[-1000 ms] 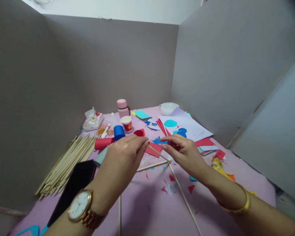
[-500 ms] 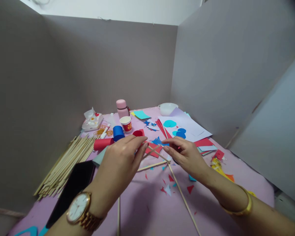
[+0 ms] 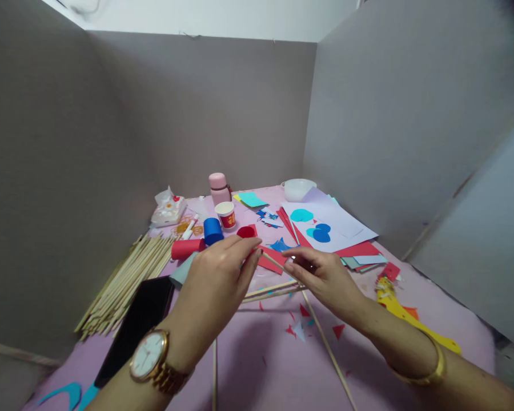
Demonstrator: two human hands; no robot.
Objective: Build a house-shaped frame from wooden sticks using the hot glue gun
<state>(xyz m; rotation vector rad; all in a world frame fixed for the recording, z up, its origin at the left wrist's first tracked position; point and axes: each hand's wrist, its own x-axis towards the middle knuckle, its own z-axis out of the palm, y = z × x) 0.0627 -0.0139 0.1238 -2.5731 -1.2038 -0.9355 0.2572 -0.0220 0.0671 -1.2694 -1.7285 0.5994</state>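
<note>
My left hand, with a gold watch at the wrist, pinches the end of a thin wooden stick. That stick slants down to a corner where other sticks meet, among them one running left and one running toward me. Close to this corner is my right hand, thumb and forefinger drawn together. Something small and pale shows at its fingertips, too small to name. Another stick passes under my left forearm.
Left lie a pile of wooden sticks and a black tablet-like slab. Behind my hands are a red roll, a blue roll, a paper cup and a pink bottle. Paper sheets and yellow scissors-like handles sit right.
The whole view has shifted slightly, with things now further right. A stick near the corner has swung down beside the left-running one. My right hand has come lower, nearer the corner.
</note>
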